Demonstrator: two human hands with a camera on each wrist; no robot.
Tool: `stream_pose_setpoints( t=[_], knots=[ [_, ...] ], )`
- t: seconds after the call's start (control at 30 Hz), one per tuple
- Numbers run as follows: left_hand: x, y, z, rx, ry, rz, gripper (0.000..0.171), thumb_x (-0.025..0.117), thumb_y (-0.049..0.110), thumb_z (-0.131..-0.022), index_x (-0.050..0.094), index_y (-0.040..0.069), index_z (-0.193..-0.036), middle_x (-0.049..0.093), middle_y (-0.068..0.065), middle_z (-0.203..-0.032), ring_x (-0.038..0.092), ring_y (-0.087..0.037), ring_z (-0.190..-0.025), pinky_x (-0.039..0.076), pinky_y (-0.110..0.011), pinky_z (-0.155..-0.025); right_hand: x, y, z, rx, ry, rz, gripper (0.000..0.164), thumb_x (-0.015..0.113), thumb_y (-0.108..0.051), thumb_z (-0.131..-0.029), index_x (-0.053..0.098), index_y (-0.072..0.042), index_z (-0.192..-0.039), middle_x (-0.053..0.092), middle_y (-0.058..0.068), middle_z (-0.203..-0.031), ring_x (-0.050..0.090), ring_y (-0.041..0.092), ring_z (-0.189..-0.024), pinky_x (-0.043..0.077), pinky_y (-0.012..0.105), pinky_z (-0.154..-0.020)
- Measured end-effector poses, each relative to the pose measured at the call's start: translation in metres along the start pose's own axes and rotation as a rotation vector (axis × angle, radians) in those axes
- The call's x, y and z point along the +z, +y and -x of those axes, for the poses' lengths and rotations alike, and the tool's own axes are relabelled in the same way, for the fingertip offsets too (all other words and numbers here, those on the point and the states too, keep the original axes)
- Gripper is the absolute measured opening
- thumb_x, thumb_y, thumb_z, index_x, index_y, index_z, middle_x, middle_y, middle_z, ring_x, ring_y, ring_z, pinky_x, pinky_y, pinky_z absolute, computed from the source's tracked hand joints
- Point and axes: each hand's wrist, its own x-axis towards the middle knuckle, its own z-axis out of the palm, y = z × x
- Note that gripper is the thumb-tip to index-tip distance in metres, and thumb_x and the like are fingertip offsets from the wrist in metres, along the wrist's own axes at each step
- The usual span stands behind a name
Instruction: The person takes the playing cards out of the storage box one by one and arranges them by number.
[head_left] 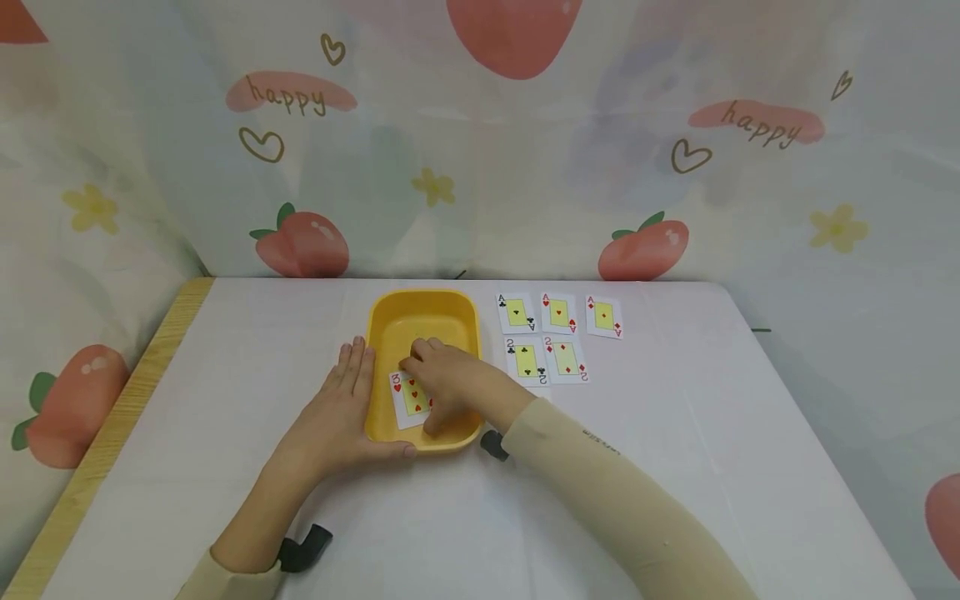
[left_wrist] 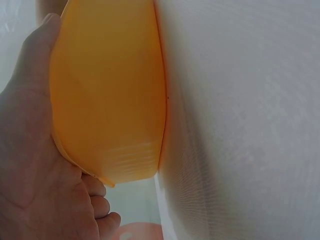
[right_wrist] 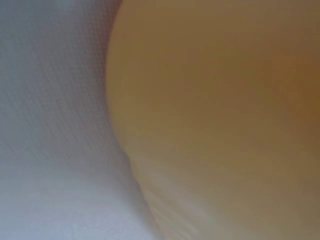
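A yellow tray [head_left: 423, 298] stands on the table. My left hand [head_left: 337, 417] rests along its left and front rim, fingers straight and thumb apart. In the left wrist view, that hand [left_wrist: 40, 165] lies against the tray's side [left_wrist: 107, 90]. Inside the tray, my right hand [head_left: 450, 379] has bent fingers and grips a playing card [head_left: 408, 404], the three of hearts, at its right part. The hand covers the card's right side, so the exact finger contact is hidden. Only the blurred tray wall [right_wrist: 210, 110] fills most of the right wrist view, without fingers.
Right of the tray lie three aces in a row: clubs [head_left: 517, 313], hearts [head_left: 558, 313] and diamonds [head_left: 604, 316]. Below them are a two of clubs [head_left: 527, 361] and a two of diamonds [head_left: 566, 359]. A white cloth [head_left: 675, 417] covers the table; a patterned curtain [head_left: 517, 167] hangs behind.
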Motion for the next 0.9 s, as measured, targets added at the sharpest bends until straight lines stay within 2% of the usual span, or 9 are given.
stream_pose_setpoints(
  t=[0.3,0.47,0.9],
  knots=[
    [0.0003,0.0,0.0004,0.005,0.004,0.006,0.147,0.055,0.095,-0.062,0.001,-0.001,-0.158,-0.006,-0.018,-0.167,-0.004,-0.035,-0.154,0.017,-0.053,-0.122,0.0001,-0.0033,0.0019,-0.006,0.015,0.018,0.087,0.083,-0.05,-0.071,0.05,-0.015,-0.143,0.048,0.001,-0.13,0.043,0.015,-0.111,0.042,0.026,-0.107],
    [0.001,-0.0011,0.0002,0.005,0.008,0.0,0.148,0.052,0.097,-0.061,0.0,-0.002,-0.158,-0.005,-0.019,-0.167,-0.003,-0.036,-0.154,0.018,-0.053,-0.122,0.0017,-0.0044,0.0013,-0.013,0.042,0.042,0.081,0.08,-0.05,-0.071,0.053,-0.014,-0.138,0.05,0.001,-0.125,0.044,0.015,-0.108,0.042,0.026,-0.105],
    [-0.0002,0.0001,0.0003,0.009,0.006,0.011,0.148,0.055,0.095,-0.062,0.0,-0.003,-0.158,-0.006,-0.02,-0.166,-0.003,-0.036,-0.154,0.018,-0.054,-0.122,0.0036,-0.0062,0.0041,-0.017,0.048,0.027,0.079,0.082,-0.048,-0.071,0.053,-0.015,-0.137,0.051,0.0,-0.122,0.044,0.015,-0.105,0.045,0.025,-0.1]
  ],
)
